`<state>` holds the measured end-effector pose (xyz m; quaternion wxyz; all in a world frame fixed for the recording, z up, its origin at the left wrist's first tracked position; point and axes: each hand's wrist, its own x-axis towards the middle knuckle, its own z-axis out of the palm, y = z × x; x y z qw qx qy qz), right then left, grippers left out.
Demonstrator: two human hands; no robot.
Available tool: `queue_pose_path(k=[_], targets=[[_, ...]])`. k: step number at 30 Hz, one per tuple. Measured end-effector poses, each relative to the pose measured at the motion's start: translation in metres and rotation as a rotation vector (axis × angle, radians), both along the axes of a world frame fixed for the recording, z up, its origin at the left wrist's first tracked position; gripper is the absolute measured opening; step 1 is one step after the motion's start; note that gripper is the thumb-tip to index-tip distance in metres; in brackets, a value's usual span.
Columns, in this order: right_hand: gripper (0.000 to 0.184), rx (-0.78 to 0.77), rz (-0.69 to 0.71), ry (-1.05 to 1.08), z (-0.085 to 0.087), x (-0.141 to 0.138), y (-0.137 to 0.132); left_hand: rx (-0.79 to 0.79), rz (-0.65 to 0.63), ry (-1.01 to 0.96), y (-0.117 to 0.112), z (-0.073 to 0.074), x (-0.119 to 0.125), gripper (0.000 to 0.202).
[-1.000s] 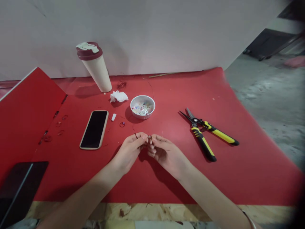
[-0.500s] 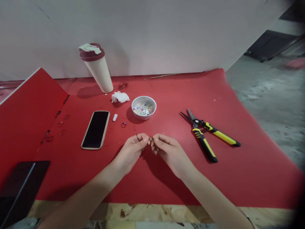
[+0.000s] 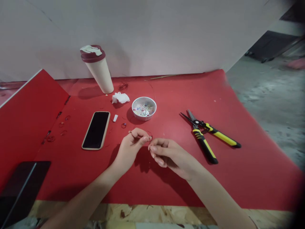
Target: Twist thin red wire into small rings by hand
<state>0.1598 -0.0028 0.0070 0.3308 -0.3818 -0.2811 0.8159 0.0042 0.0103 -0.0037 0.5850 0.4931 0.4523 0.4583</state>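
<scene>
My left hand (image 3: 130,148) pinches a small red wire ring (image 3: 151,138) between thumb and forefinger, over the middle of the red tabletop. A thin wire end sticks up from it. Just right of the ring and slightly nearer to me, my right hand (image 3: 169,154) is closed with thumb against forefinger. Whatever lies between those fingertips is too small to make out. A ring sits on a finger of my left hand. Beyond the hands stands a silver bowl (image 3: 144,118) of small pale and coloured beads. A similar wire ring with a bluish bead (image 3: 123,125) lies left of the bowl.
Yellow-black pliers (image 3: 202,133) lie opened on the right. To the left are a phone (image 3: 96,130), a white scrap (image 3: 115,118) and several wire rings (image 3: 63,133). Crumpled tissue (image 3: 120,97), a wire tangle (image 3: 123,86) and a lidded tumbler (image 3: 100,73) stand farther back.
My fingertips, close together before, have separated a little. The right hand has moved down and turned, while the left hand keeps the wire ring, which now shows more plainly.
</scene>
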Motion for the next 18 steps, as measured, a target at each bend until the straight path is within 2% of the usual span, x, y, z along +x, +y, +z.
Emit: queue_pose_path(k=[5, 10, 15, 18], targets=[[0.019, -0.052, -0.012, 0.019, -0.003, 0.002, 0.001, 0.059, 0.097, 0.217, -0.005, 0.005, 0.001, 0.007], [0.013, -0.112, -0.027, -0.049, -0.002, 0.003, 0.001, 0.112, 0.16, 0.418, -0.007, 0.004, 0.003, 0.012], [0.011, -0.215, 0.031, -0.026, -0.007, 0.001, 0.0, 0.26, 0.124, 0.473, -0.005, -0.002, 0.002, 0.017], [0.012, -0.191, 0.036, 0.008, -0.01, 0.001, 0.001, 0.269, 0.112, 0.457, -0.002, -0.007, 0.002, 0.016]])
